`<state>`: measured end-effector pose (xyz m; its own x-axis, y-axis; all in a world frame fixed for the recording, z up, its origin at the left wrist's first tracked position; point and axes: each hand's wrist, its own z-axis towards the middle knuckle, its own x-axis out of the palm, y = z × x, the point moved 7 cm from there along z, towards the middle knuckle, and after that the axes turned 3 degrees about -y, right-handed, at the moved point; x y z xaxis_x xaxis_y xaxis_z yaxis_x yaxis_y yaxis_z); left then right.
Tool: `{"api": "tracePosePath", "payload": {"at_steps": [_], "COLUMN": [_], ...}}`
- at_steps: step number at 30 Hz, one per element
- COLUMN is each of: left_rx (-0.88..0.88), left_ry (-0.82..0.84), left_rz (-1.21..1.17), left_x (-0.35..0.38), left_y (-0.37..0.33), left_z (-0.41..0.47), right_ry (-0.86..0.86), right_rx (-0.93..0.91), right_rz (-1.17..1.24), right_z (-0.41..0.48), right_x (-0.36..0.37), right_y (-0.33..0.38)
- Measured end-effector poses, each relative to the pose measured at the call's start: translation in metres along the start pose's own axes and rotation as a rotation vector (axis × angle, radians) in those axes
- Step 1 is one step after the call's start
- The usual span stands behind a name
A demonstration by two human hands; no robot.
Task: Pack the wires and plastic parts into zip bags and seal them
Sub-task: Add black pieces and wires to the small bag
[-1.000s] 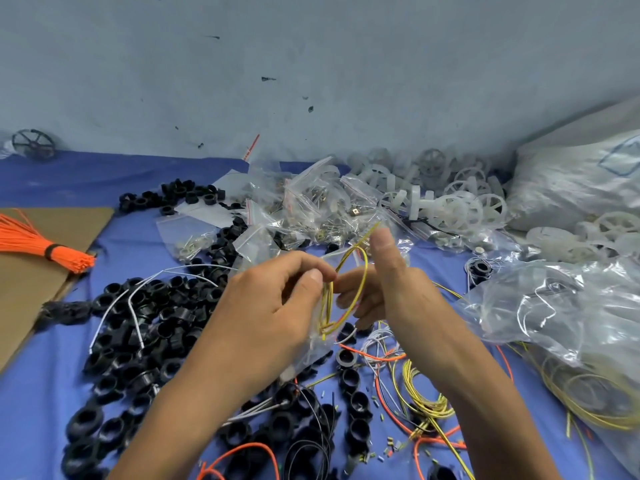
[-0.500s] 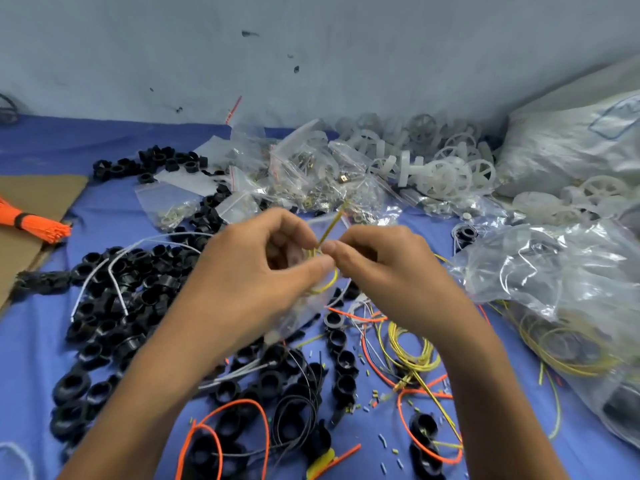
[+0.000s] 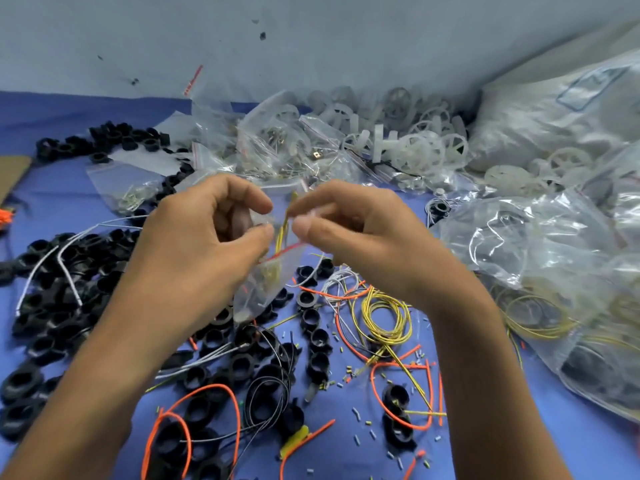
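Note:
A small clear zip bag [image 3: 263,289] with a red zip line hangs between my hands over the blue table. My left hand [image 3: 204,237] pinches the left side of its mouth between thumb and fingers. A coil of yellow wire [image 3: 284,225] sits in the bag, its top loop sticking out of the mouth. My right hand [image 3: 349,230] is at the right side of the mouth, thumb and blurred fingertips pinching the bag's lip beside the wire. Loose yellow wire coils [image 3: 384,320], orange wires [image 3: 398,396] and black plastic rings [image 3: 62,306] lie below.
Filled zip bags [image 3: 277,143] and white plastic wheels [image 3: 422,147] are piled at the back. Large clear bags of wire [image 3: 540,265] crowd the right side. A white wire [image 3: 65,251] lies over the black rings. Small cut sleeve bits litter the blue table [image 3: 485,438].
The yellow coil, held up in my fingers a second ago, now sits in the zip bag. My hands have drawn slightly apart at the bag's mouth.

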<state>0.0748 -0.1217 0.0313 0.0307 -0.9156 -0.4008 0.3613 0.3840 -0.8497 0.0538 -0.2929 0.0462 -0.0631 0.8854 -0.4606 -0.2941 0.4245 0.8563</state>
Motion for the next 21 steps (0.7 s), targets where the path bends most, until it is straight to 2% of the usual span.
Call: {"api": "tracePosePath", "payload": {"at_steps": [4, 9, 14, 18, 21], "left_rx": [-0.020, -0.042, -0.030, -0.037, -0.044], "left_ry": [-0.052, -0.056, -0.079, -0.057, -0.046], "left_rz": [-0.035, -0.024, -0.003, -0.009, -0.013], "left_x": [-0.009, -0.014, -0.020, -0.021, -0.020], "left_y": [0.005, 0.006, 0.002, 0.000, -0.001], "left_z": [0.003, 0.007, 0.005, 0.005, 0.004], "right_ry": [-0.198, -0.369, -0.313, -0.338, -0.251], "right_rx": [-0.007, 0.100, 0.176, 0.173, 0.225], "right_rz": [0.143, 0.055, -0.052, -0.100, -0.250], "right_z": [-0.004, -0.018, -0.032, -0.031, -0.030], "right_x": [-0.042, -0.087, -0.085, -0.093, -0.088], "right_y": [-0.004, -0.033, -0.056, -0.060, -0.071]}}
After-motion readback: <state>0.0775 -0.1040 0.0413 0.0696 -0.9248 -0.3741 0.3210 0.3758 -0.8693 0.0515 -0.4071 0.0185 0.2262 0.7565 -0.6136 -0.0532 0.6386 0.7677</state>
